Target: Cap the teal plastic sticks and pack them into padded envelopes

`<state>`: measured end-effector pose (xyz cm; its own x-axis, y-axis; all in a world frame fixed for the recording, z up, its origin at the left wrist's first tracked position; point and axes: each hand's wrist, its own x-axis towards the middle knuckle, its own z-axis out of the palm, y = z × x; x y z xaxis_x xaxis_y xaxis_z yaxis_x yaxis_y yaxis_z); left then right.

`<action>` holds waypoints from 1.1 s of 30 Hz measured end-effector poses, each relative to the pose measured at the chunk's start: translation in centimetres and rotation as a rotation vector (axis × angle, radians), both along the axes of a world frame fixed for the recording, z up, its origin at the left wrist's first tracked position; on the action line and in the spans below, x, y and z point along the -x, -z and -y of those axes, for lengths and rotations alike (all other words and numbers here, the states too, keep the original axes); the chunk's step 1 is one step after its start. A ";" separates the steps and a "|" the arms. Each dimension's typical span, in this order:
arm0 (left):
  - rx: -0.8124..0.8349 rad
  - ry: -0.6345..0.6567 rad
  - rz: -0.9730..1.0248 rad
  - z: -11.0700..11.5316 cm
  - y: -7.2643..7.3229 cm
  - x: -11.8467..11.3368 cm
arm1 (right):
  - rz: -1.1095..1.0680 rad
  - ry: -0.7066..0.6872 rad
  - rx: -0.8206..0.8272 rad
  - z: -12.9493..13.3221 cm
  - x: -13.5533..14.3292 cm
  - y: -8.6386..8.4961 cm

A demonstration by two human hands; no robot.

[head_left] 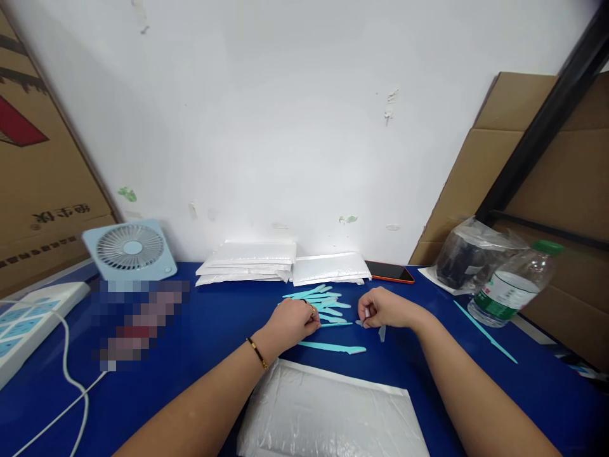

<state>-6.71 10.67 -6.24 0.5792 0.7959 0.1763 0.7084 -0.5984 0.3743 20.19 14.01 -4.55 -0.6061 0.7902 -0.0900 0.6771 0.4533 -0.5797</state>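
My left hand [299,320] is closed, its fingertips pinching a slim turquoise eyebrow razor [337,324] that points right. To the right, my right hand [375,308] is closed in a pinch at a small translucent cap [359,323], just off the razor's tip. Another clear cap [382,334] lies below the right fingers. Behind my left hand several turquoise razors [333,304] are heaped, partly hidden by the hand. One more razor [333,347] lies nearer to me, with its left end hidden by my left wrist.
A silvery bubble mailer [333,406] lies in front of me. Against the wall are stacked white mailers [247,260] and a phone [392,273]. At right are a single razor [485,331], a water bottle [509,292] and a bagged dark item [457,260]; left, a fan [132,249] and power strip [38,317].
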 end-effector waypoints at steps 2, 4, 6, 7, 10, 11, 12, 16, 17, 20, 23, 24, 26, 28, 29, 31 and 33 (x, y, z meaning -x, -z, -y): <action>-0.020 -0.005 -0.015 -0.1 0.0 -0.1 | -0.018 -0.008 -0.027 0.0 0.2 0.1; -0.019 -0.007 -0.023 -0.2 0.0 -0.2 | -0.031 -0.016 -0.037 0.0 0.4 0.2; -0.014 -0.006 -0.028 -0.2 0.1 -0.2 | -0.042 -0.023 -0.045 0.0 0.6 0.2; -0.011 -0.005 -0.029 -0.2 0.1 -0.1 | -0.048 -0.028 -0.048 0.0 0.7 0.2; 0.001 -0.012 -0.037 -0.2 0.2 -0.1 | -0.066 -0.041 -0.047 0.3 1.3 0.2; 0.000 -0.014 -0.040 -0.3 0.3 -0.2 | -0.072 -0.045 -0.042 0.4 1.7 0.3; -0.003 -0.015 -0.043 -0.3 0.4 -0.2 | -0.079 -0.046 -0.032 0.4 2.1 0.4; -0.038 -0.052 -0.073 -0.4 0.3 -0.4 | -0.109 -0.005 -0.010 0.6 3.1 0.4; -0.062 -0.080 -0.070 -0.3 0.2 -0.5 | -0.111 0.013 -0.018 0.6 2.9 0.2; -0.116 -0.125 0.004 0.3 -0.4 -0.5 | -0.051 0.019 -0.060 0.5 0.9 -0.7; -0.005 0.009 0.052 1.0 -0.7 -0.5 | 0.106 -0.014 0.006 0.2 -1.8 -1.3; 0.039 0.060 0.042 1.2 -0.7 -0.6 | 0.156 -0.012 0.053 0.1 -2.5 -1.3; 0.083 0.109 0.008 1.5 -0.6 -0.7 | 0.211 -0.001 0.137 0.0 -3.1 -1.1; 0.086 0.099 -0.018 1.5 -0.3 -0.9 | 0.212 -0.006 0.176 -0.1 -2.8 -0.8; 0.086 0.090 -0.023 1.4 -0.2 -1.0 | 0.203 -0.015 0.182 0.0 -2.4 -0.7; 0.086 0.077 -0.023 1.3 -0.1 -1.1 | 0.192 -0.037 0.178 0.1 -1.6 -0.5; 0.090 0.069 -0.020 1.2 0.0 -1.1 | 0.189 -0.052 0.163 0.3 -0.9 -0.5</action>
